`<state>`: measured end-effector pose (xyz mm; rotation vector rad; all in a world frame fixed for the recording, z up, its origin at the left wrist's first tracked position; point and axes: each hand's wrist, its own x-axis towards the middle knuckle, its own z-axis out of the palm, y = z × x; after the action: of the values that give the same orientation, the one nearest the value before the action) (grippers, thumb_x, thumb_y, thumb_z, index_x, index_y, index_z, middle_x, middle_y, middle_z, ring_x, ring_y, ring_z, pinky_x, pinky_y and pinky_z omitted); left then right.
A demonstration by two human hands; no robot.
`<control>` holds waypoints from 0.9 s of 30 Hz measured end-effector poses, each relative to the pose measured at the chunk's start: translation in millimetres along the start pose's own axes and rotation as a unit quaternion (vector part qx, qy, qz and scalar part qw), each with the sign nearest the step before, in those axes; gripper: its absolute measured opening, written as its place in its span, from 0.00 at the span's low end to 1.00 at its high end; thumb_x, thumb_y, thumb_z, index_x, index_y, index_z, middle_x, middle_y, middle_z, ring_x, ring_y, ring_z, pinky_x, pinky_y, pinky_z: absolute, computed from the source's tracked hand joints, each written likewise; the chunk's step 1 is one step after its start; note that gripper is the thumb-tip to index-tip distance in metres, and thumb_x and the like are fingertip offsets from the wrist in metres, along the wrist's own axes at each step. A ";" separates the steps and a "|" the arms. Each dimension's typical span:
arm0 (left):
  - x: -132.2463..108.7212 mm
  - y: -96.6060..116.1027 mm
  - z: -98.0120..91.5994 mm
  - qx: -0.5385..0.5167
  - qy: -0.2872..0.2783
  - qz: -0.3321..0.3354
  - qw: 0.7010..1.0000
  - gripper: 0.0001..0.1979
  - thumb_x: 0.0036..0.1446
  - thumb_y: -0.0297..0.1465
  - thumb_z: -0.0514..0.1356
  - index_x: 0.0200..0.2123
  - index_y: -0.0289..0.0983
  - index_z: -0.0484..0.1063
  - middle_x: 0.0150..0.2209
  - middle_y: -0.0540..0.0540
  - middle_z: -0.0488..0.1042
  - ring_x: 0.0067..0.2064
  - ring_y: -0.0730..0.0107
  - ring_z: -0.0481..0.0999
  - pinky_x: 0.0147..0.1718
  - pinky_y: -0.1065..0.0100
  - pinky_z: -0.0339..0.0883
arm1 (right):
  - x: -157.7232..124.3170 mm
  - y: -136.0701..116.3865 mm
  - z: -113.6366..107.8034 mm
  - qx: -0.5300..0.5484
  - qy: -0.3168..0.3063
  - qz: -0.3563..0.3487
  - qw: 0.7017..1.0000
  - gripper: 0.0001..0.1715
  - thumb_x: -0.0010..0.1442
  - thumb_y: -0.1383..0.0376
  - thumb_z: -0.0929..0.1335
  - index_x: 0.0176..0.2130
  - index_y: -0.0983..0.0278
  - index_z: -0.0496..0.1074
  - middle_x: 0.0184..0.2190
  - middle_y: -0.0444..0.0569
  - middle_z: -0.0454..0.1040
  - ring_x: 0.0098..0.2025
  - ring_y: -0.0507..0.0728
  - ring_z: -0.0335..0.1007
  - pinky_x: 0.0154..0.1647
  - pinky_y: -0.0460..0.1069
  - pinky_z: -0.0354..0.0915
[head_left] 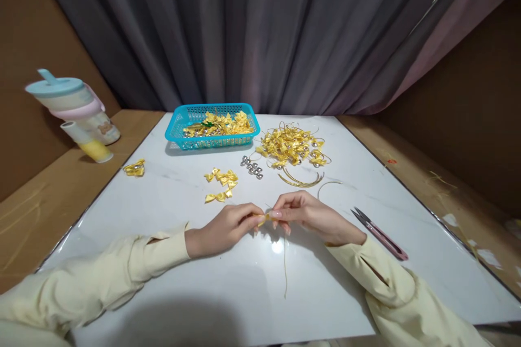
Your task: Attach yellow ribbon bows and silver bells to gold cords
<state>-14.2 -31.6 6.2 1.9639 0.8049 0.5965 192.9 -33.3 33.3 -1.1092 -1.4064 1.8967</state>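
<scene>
My left hand [236, 222] pinches one side of a small yellow ribbon bow [266, 217] above the white tabletop. On the bow's other side, the fingertips of my right hand [299, 211] are closed. A thin gold cord [285, 271] hangs from under my right fingers toward the table. Most of the held bow is covered by fingertips. Beyond my left hand lie several loose yellow bows [222, 181]. Small silver bells or beads [252, 167] sit in a cluster behind my hands. Some gold cords [301, 180] lie curved beyond my right hand.
A turquoise basket [211, 145] holds bows and silver pieces at the back. Beside it is a pile of corded bows [291, 143]. Pink-handled thread snips [380, 234] lie at right. A tumbler [77, 103] and a yellow thread spool [91, 146] stand at left, near another yellow bundle [134, 168].
</scene>
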 end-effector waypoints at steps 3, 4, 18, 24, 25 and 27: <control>4.5 1.2 -0.5 -0.107 -0.035 -0.082 0.990 0.13 0.60 0.35 0.51 0.38 0.33 0.70 0.27 0.47 0.73 0.24 0.76 0.67 0.25 0.73 0.65 | 0.6 -0.5 0.0 -0.009 0.029 -0.012 0.999 0.10 0.49 0.63 0.72 0.26 0.69 0.74 0.21 0.44 0.71 0.22 0.47 0.61 0.26 0.44 0.57; 5.0 1.7 -0.1 -0.120 -0.040 -0.093 0.988 0.13 0.60 0.35 0.51 0.38 0.32 0.70 0.28 0.47 0.74 0.23 0.77 0.66 0.24 0.73 0.65 | 1.0 -0.2 0.2 -0.010 0.036 -0.014 0.999 0.10 0.49 0.62 0.72 0.26 0.68 0.74 0.22 0.44 0.72 0.22 0.47 0.61 0.27 0.45 0.57; 8.2 -18.0 -22.8 0.358 -0.075 0.280 0.888 0.17 0.62 0.28 0.46 0.48 0.36 0.70 0.31 0.39 0.75 0.29 0.64 0.70 0.27 0.63 0.62 | 14.7 13.0 -11.4 0.125 0.155 -0.043 0.979 0.12 0.48 0.62 0.73 0.30 0.69 0.72 0.21 0.43 0.70 0.20 0.45 0.58 0.23 0.43 0.55; 12.7 -19.1 -20.1 0.339 -0.083 0.315 0.882 0.17 0.62 0.27 0.44 0.46 0.35 0.71 0.26 0.41 0.73 0.29 0.65 0.70 0.29 0.64 0.63 | 18.4 16.1 -10.8 0.124 0.152 -0.039 0.980 0.12 0.48 0.62 0.73 0.29 0.69 0.71 0.19 0.42 0.68 0.18 0.44 0.56 0.21 0.42 0.55; 13.3 -20.8 -18.7 0.343 -0.064 0.304 0.887 0.17 0.62 0.27 0.44 0.45 0.34 0.71 0.25 0.41 0.72 0.28 0.65 0.69 0.28 0.64 0.63 | 18.5 15.9 -11.0 0.123 0.151 -0.038 0.980 0.12 0.48 0.62 0.73 0.28 0.69 0.71 0.19 0.42 0.68 0.18 0.44 0.56 0.21 0.42 0.55; 14.2 -24.4 -16.1 0.376 -0.018 0.269 0.887 0.17 0.62 0.26 0.44 0.43 0.32 0.71 0.24 0.41 0.71 0.27 0.65 0.69 0.27 0.65 0.63 | 18.7 15.8 -11.7 0.122 0.150 -0.037 0.980 0.12 0.49 0.62 0.73 0.28 0.68 0.71 0.19 0.41 0.68 0.18 0.44 0.56 0.20 0.42 0.55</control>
<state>-22.9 -2.9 -6.2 2.9567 0.4843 0.6084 193.9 -17.4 11.3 -1.1470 -1.0074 1.7089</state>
